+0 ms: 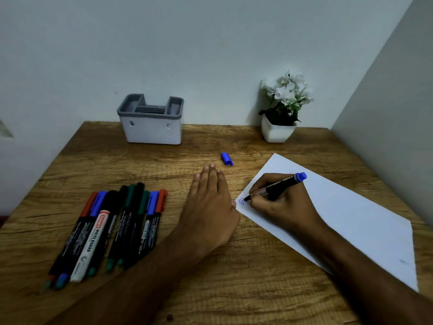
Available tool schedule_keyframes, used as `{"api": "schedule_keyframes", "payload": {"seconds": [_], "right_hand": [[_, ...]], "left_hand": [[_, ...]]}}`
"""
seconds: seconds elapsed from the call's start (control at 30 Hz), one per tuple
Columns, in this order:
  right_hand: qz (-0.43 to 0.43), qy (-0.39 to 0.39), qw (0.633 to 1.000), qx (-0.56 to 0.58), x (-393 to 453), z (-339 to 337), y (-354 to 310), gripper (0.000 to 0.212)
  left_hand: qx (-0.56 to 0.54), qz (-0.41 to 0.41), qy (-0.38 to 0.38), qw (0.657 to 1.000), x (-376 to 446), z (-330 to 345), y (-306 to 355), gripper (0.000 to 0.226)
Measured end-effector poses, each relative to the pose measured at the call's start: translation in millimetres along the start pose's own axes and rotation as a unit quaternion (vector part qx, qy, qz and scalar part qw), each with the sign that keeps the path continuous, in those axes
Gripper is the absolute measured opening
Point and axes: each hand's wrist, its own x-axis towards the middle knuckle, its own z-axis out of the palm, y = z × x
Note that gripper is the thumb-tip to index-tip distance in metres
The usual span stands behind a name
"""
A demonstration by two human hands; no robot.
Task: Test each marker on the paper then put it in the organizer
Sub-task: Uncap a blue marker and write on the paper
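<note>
My right hand (280,206) grips a black marker with a blue end (281,185), its tip touching the near left corner of the white paper (351,212), where a small blue scribble (241,201) shows. The marker's blue cap (226,158) lies loose on the table beyond my hands. My left hand (208,202) rests flat on the wood, fingers together, its thumb at the paper's left edge. Several capped markers (110,228) in red, blue, green and black lie in a row at the left. The white organizer with a grey insert (151,119) stands at the back, with nothing visible in it.
A small white pot of white flowers (281,113) stands at the back right. Walls close in behind the wooden table (210,289) and along its right side. The table's left edge runs diagonally beside the markers.
</note>
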Motion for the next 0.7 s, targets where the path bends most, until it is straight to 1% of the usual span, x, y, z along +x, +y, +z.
{"api": "schedule_keyframes", "payload": {"seconds": [0.13, 0.23, 0.27, 0.33, 0.37, 0.4, 0.47, 0.57, 0.7], "right_hand": [[0.001, 0.006, 1.000, 0.005, 2.4, 1.5, -0.4, 0.005], [0.003, 0.016, 1.000, 0.004, 2.4, 1.5, -0.5, 0.019], [0.007, 0.021, 1.000, 0.004, 2.6, 1.0, 0.0, 0.018], [0.018, 0.023, 1.000, 0.006, 3.6, 1.6, 1.6, 0.006], [0.021, 0.024, 0.999, 0.006, 3.9, 2.2, 1.2, 0.003], [0.023, 0.027, 0.999, 0.001, 4.2, 2.7, 1.1, 0.009], [0.025, 0.036, 0.999, -0.006, 3.9, 2.5, 1.5, 0.013], [0.029, 0.046, 0.999, -0.004, 3.3, 0.7, 1.9, 0.014], [0.031, 0.031, 0.999, -0.006, 2.2, 0.3, 1.2, 0.012]], "left_hand": [[0.001, -0.001, -0.001, 1.000, 0.1, 0.2, -0.1, 0.071], [0.001, -0.001, 0.002, 1.000, -0.4, -0.5, 0.2, 0.071], [-0.001, -0.001, 0.003, 1.000, -0.5, -0.9, 0.6, 0.071], [-0.005, -0.001, 0.007, 1.000, -0.5, -1.2, 0.5, 0.071], [-0.006, 0.000, 0.011, 1.000, -0.1, -1.1, 0.3, 0.071], [-0.008, 0.000, 0.014, 1.000, 0.1, -0.8, 0.1, 0.071], [-0.011, -0.001, 0.014, 1.000, -0.1, -0.8, 0.1, 0.071], [-0.015, -0.001, 0.011, 1.000, -0.9, -2.2, 0.7, 0.071], [-0.016, 0.001, 0.016, 1.000, -0.8, -2.4, 0.9, 0.071]]}}
